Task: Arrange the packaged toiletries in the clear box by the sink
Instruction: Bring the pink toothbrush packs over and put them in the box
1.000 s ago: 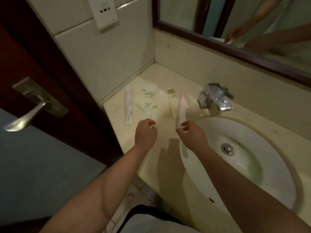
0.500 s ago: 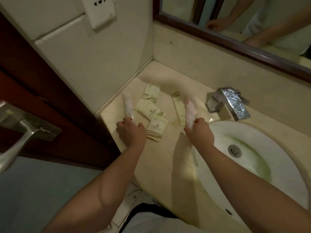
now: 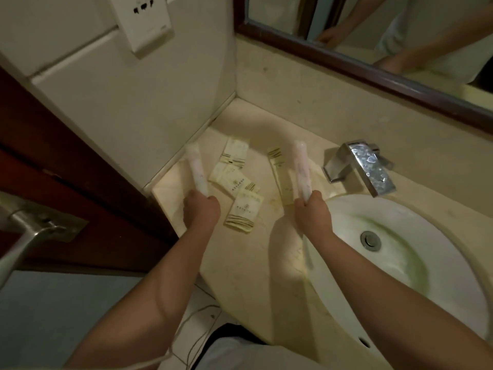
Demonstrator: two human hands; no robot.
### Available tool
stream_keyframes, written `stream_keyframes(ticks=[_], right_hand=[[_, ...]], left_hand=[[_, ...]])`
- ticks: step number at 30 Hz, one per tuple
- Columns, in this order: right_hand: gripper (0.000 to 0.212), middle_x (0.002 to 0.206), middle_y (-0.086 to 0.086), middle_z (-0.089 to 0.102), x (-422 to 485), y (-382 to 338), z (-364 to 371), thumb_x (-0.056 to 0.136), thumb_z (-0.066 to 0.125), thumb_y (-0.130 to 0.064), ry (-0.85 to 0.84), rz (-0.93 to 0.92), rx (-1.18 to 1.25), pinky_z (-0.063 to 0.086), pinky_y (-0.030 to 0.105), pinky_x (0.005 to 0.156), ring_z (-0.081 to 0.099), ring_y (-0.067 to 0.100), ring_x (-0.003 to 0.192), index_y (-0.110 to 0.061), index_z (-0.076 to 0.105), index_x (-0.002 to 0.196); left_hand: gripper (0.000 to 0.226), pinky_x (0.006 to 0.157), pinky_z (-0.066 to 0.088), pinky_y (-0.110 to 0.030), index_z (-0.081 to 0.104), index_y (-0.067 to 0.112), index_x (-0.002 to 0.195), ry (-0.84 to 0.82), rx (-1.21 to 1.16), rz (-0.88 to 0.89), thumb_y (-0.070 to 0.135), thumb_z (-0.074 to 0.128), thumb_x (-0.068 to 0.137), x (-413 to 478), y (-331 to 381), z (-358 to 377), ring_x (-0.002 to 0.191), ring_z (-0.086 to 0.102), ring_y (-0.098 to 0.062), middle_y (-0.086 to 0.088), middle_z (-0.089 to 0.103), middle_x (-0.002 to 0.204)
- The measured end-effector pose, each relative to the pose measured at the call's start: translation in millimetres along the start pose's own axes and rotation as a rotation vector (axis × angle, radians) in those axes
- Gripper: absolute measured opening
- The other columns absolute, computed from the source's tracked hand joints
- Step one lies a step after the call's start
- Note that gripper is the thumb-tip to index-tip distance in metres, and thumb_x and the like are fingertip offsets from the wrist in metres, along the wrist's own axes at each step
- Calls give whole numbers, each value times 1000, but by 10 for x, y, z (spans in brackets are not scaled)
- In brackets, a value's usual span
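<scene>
Forearms stretch forward over a beige stone counter (image 3: 253, 265), and both fists are closed round something. The left hand (image 3: 201, 210) grips the lower end of a long pale-pink plastic-wrapped packet (image 3: 196, 169), which stands up and leans slightly away. The right hand (image 3: 313, 212) grips a second pale-pink wrapped packet (image 3: 301, 169) the same way. Below and to the right of the right hand lies a white oval ceramic basin (image 3: 346, 236), and that wrist hangs over its near rim. Between the hands three flat cream paper sachets with dark stripes (image 3: 244, 209) lie loose on the counter. A long narrow cream sachet (image 3: 280, 177) lies just left of the right hand's packet. The clear box cannot be made out with any certainty; a faint glassy outline just beyond the right hand may be it. Farther right stands a square chrome tap (image 3: 365, 169), and past everything runs a dark-framed mirror (image 3: 346, 65). The wrapping looks slick and each grip holds only one end, so a loosened right fist would likely drop its packet into the basin. A careless sweep of the left hand could push the sachets off the counter's near edge. A box this hard to see is also easily knocked.
</scene>
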State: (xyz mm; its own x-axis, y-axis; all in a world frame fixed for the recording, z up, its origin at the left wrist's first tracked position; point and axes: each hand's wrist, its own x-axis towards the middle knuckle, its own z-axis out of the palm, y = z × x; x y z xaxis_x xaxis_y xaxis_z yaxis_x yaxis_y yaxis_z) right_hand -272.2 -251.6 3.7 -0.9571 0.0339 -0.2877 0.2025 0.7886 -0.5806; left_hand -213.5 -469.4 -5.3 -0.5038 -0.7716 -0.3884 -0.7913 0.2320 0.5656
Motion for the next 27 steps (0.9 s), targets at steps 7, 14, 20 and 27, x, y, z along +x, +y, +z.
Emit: stream_keyframes(ticks=[7, 14, 20, 27], right_hand=[[24, 75, -4, 53, -145, -55, -200, 99, 42, -33, -15, -107, 294, 36, 26, 54, 51, 13, 65, -14, 51, 88], [18, 66, 2, 44, -530, 234, -764, 91, 42, -18, 55, 40, 684, 37, 31, 53, 42, 16, 56, -17, 49, 74], [12, 67, 9, 55, -1170, 913, -1443, 96, 52, -15, 208, -44, 750, 44, 23, 57, 51, 16, 57, -8, 62, 97], [10, 59, 1, 56, -1909, 2108, -1985, 91, 61, -13, 354, 62, 983, 47, 28, 62, 51, 14, 57, -14, 70, 88]], left_hand=[[21, 72, 56, -42, 55, 6, 99, -190, -205, 344, 17, 63, 83, -389, 247, 22, 84, 65, -27, -9, 66, 96], [7, 55, 51, -24, 66, 16, 92, -537, -247, 534, 20, 60, 90, -1001, 560, 171, 55, 64, -9, 3, 72, 73], [11, 47, 42, -15, 69, 21, 78, -836, -122, 740, 16, 65, 88, -1705, 697, 319, 45, 49, 1, 3, 59, 63], [21, 50, 39, -23, 61, 9, 77, -960, 133, 900, 21, 57, 93, -2787, 738, 796, 53, 44, -12, -2, 46, 62]])
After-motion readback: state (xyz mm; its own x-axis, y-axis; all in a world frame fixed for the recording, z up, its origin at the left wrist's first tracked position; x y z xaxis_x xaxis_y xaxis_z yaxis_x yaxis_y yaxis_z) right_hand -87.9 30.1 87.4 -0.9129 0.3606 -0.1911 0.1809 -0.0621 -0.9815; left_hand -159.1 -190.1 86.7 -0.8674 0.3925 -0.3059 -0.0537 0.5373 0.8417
